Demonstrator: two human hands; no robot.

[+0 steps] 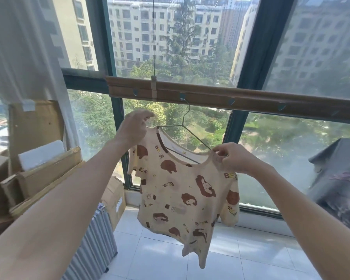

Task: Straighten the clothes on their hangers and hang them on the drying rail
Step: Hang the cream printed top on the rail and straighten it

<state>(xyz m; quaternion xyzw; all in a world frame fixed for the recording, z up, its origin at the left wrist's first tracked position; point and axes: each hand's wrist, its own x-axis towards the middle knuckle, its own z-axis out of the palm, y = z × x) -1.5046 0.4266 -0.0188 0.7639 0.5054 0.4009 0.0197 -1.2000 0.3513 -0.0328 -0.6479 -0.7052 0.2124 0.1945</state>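
My right hand (237, 158) fingers pinch the bear shirt (182, 190) collar; left hand (132, 128) fingers grip its other shoulder, hanger (187, 122) hooked on the rail (251, 101)

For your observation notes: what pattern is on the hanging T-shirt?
Brown bears on cream T-shirt, clearest in the head view.

The single head-worn camera looked forward and slightly down from the person's eye level, facing the window (190, 47) squarely. It sat close behind the drying rail (251, 100), with both forearms reaching out from the bottom corners.
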